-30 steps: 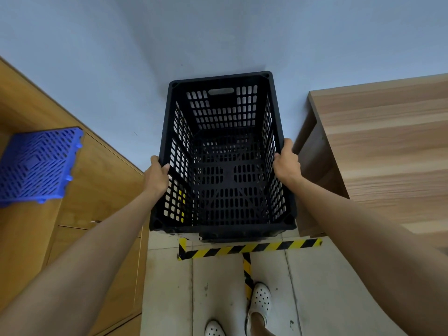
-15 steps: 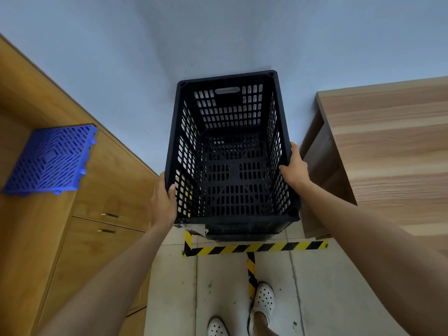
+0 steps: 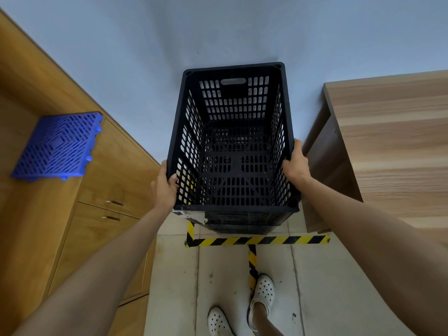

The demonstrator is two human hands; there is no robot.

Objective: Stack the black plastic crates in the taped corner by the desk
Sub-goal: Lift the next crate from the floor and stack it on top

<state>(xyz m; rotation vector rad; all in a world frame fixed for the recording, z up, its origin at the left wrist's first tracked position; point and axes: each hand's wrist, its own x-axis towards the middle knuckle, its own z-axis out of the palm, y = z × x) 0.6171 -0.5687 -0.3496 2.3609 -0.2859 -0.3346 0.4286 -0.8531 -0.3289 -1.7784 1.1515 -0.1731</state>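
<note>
Nearest to the camera, the person's white shoes (image 3: 263, 295) stood on the tiled floor (image 3: 322, 287), just before the yellow-and-black tape (image 3: 257, 240) that marked the front edge of the corner. Beyond the tape, the left hand (image 3: 163, 190) gripped the left rim of the top black crate (image 3: 232, 146), with its fingers curled over the edge, and the right hand (image 3: 296, 163) gripped the right rim in the same way. This crate sat inside the taped corner, between the wooden cabinet (image 3: 101, 185) and the table (image 3: 392, 146), on top of at least one other black crate (image 3: 238, 225), of which only a front edge showed below. It was not clear whether the top crate was fully seated. If it was not, it could probably tilt or slide when released, because a corner might rest on the lower rim. The fingers inside the walls could also be pinched if the crate dropped suddenly. The right hand was near the side of the table, so the knuckles might scrape there. Farther away stood the grey wall (image 3: 218, 32), and a blue plastic grid (image 3: 58, 146) lay on the cabinet, well apart from the stack.
</note>
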